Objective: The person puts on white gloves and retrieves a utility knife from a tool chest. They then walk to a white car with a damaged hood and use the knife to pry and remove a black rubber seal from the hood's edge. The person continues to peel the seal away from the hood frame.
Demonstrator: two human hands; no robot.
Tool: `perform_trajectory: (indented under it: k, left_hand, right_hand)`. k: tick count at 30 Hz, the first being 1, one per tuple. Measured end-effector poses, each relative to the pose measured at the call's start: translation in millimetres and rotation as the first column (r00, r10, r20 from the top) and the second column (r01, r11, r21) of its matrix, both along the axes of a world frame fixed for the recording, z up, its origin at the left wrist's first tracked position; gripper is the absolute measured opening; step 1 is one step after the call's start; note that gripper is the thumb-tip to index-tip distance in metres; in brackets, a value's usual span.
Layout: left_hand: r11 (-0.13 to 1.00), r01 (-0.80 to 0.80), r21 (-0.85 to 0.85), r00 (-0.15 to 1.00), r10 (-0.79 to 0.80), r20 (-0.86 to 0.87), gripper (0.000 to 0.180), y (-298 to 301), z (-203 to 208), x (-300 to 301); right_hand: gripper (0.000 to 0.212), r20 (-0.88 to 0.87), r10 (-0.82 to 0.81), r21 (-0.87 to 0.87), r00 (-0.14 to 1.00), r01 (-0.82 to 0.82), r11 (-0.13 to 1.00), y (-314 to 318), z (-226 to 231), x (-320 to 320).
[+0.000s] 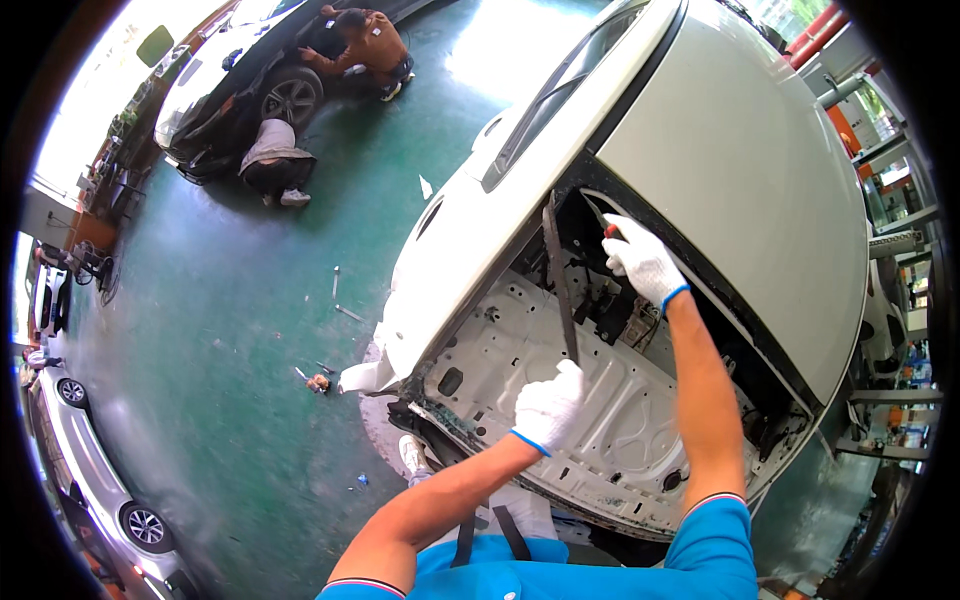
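Observation:
My left hand (550,408), in a white glove with a blue cuff, is closed around the lower end of a long dark strip (560,285). The strip runs up to the far left corner of a large opening in a white car body (740,190). In my right hand (645,262), gloved the same way, is a red-handled tool (610,231); its slim end points at the opening's upper edge, and its kind is unclear. Below both hands lies the bare metal panel (520,325) inside the car, with holes and pressed ribs. Dark parts and wiring (610,305) show deeper in.
Small tools (348,313) and an orange-brown item (318,383) lie on the green floor (240,270) to the left. Two people crouch by another car's wheel (292,95) at the upper left. A silver car (100,470) stands lower left; shelving (895,397) is at right.

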State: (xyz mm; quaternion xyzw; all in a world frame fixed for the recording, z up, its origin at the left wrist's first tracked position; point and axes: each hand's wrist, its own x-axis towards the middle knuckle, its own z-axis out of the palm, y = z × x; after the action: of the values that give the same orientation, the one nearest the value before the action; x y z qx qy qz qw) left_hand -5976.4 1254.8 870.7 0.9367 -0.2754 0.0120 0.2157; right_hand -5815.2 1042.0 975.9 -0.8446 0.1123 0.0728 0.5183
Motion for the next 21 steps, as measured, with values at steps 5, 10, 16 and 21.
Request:
perform_trajectory:
  k: [5,10,16,21]
  left_hand:
    - [0.981,-0.051,-0.188,0.993,0.031,-0.112,0.046,-21.3,20.9,-1.4]
    - [0.985,-0.061,-0.163,0.990,0.039,-0.135,0.046,-34.4,-7.7,-7.7]
    - [0.970,-0.077,-0.231,0.995,0.060,-0.079,0.042,-41.6,-4.8,-4.6]
    - [0.976,-0.090,-0.201,0.994,0.074,-0.083,0.050,-41.6,-8.3,-4.9]
  right_hand:
    - [0.031,-0.003,0.338,-0.512,0.941,-0.292,0.808,-13.5,32.3,58.0]
    - [0.024,-0.311,0.495,-0.837,0.811,-0.481,0.262,22.7,69.4,110.0]
    - [0.019,-0.513,0.508,-0.845,0.692,-0.513,-0.154,44.6,77.9,151.7]
    - [0.019,-0.605,0.462,-0.789,0.649,-0.566,-0.238,63.4,73.0,170.9]
